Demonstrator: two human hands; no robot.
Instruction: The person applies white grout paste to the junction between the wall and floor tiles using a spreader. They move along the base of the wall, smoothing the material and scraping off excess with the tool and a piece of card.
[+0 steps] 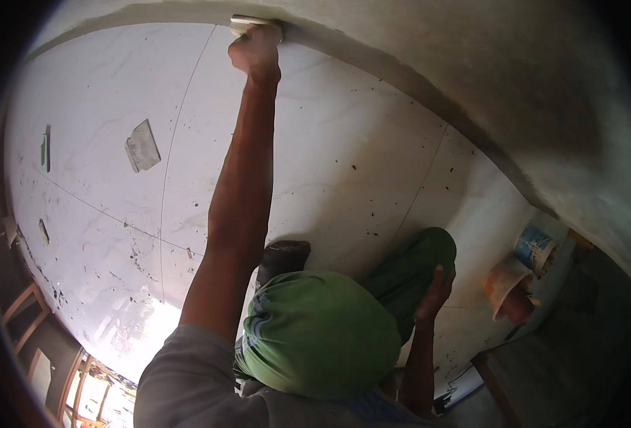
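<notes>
My left arm stretches far ahead to the foot of the wall. In my closed left hand point(255, 51) is a pale, flat block-like tool point(244, 23), held at the strip where wall and floor meet; its exact kind I cannot make out. On the side of my bent right knee point(430, 260), in green trousers, my right hand point(437, 294) rests with nothing in it, its fingers partly hidden. My left knee point(322, 332) fills the lower middle, and a dark-covered foot point(285, 257) shows beyond it.
Pale marbled floor tiles point(315, 157) carry scattered dark crumbs. A grey flat piece point(143, 147), a thin greenish piece point(46, 148) and a small fragment point(43, 231) lie left. An orange bucket point(507, 282) and a blue bucket point(533, 248) stand right, near the curving wall point(515, 93).
</notes>
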